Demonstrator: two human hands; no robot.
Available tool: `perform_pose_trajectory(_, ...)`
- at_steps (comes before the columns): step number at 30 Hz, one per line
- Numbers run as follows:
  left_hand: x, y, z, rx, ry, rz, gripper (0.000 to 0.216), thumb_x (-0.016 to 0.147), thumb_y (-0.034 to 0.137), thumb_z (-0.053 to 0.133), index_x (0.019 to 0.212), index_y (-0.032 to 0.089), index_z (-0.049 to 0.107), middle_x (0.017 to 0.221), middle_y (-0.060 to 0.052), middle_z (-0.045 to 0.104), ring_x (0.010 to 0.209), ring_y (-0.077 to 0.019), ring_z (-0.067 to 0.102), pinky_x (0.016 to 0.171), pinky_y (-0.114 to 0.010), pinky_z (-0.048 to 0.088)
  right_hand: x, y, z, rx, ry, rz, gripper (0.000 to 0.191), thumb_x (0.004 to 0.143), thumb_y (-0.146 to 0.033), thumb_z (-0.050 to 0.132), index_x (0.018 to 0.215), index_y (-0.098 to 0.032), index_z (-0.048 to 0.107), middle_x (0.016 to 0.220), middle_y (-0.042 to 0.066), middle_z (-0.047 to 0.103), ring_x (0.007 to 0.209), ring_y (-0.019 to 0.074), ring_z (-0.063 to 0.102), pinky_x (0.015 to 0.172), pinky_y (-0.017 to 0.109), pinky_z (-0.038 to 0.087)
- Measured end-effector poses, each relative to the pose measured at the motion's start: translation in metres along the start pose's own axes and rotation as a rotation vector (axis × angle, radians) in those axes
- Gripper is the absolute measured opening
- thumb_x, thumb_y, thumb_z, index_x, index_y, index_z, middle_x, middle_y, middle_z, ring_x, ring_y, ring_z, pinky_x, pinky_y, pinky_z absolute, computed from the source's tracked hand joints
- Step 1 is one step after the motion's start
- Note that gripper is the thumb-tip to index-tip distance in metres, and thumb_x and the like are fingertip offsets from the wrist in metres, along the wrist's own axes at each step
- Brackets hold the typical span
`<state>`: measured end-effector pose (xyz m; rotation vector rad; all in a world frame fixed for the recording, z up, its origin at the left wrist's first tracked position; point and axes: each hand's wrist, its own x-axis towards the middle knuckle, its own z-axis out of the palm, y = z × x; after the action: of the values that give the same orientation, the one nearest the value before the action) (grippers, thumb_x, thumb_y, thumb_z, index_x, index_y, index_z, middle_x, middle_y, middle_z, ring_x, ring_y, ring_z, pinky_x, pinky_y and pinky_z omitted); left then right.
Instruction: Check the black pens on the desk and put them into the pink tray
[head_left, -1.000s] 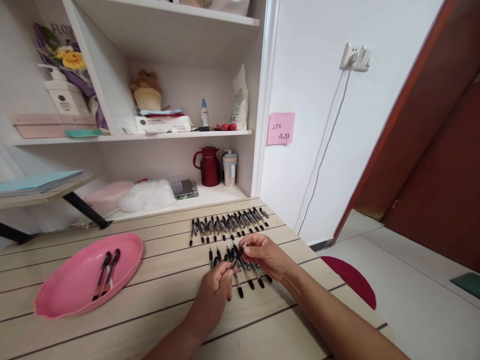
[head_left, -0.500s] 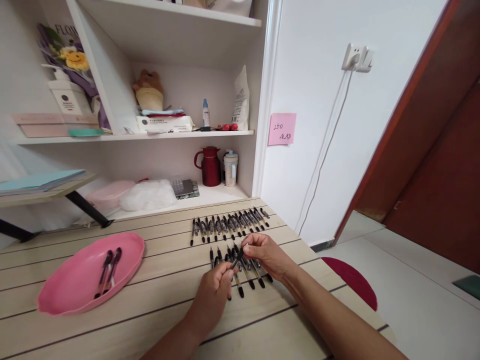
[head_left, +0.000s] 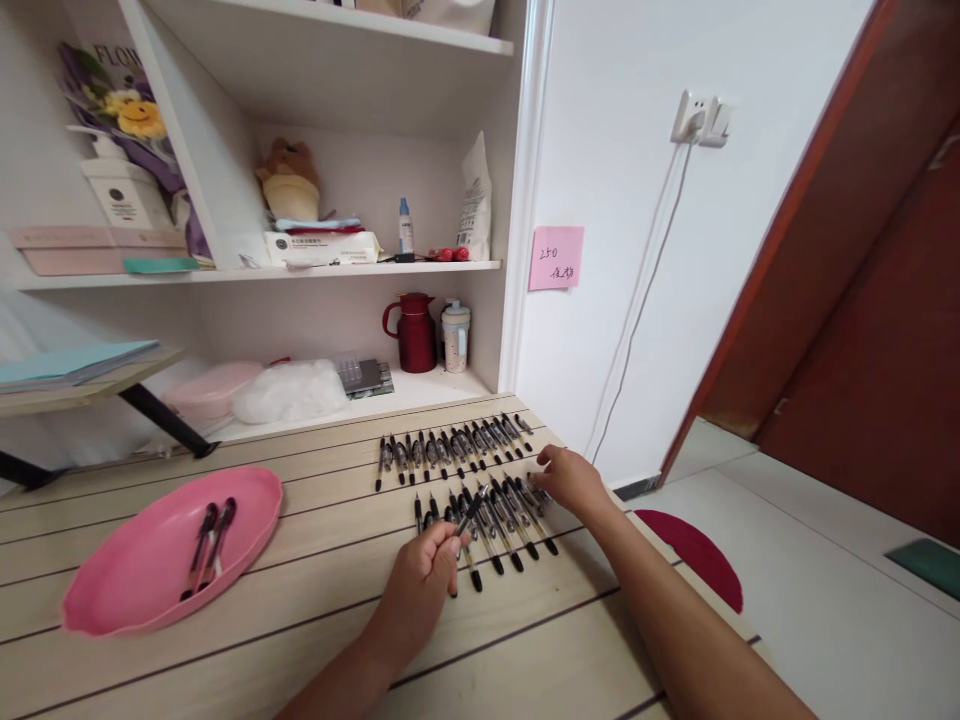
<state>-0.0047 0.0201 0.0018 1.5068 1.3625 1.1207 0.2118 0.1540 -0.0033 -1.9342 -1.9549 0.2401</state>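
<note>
Pens lie in a far row (head_left: 450, 450) and a near row (head_left: 501, 512) on the table (head_left: 315, 610). The left hand (head_left: 420, 590) pinches one pen (head_left: 472, 510), tilted above the near row. The right hand (head_left: 571, 482) rests fingers-down on that row's right end; whether it grips anything, I cannot tell. A pink tray (head_left: 127, 595) well to the left holds two pens (head_left: 210, 535).
</note>
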Motion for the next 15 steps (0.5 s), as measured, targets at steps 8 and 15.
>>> perform_pose_trajectory(8,0.001,-0.002,0.0,0.007,-0.025,0.001,0.025,0.078,0.039,0.041,0.069,0.019,0.053,0.046,0.004,0.044,0.067,-0.0174,0.054,0.072,-0.024,0.038,0.0,-0.003,-0.001,0.482,0.007,0.023,0.02,0.064,-0.022,0.056,0.083,-0.016,0.058,0.071,0.005,0.06,0.064,0.0166,0.054,0.056,0.027,0.036)
perform_pose_trajectory(15,0.001,-0.004,-0.001,0.027,-0.066,-0.041,0.028,0.079,0.04,0.038,0.078,0.018,0.055,0.049,0.003,0.047,0.059,-0.0155,0.05,0.06,-0.023,0.036,-0.023,-0.039,-0.011,1.509,-0.286,-0.18,0.028,0.062,-0.031,0.069,0.08,-0.019,0.052,0.062,-0.005,0.05,0.053,0.0084,0.052,0.046,0.02,0.035)
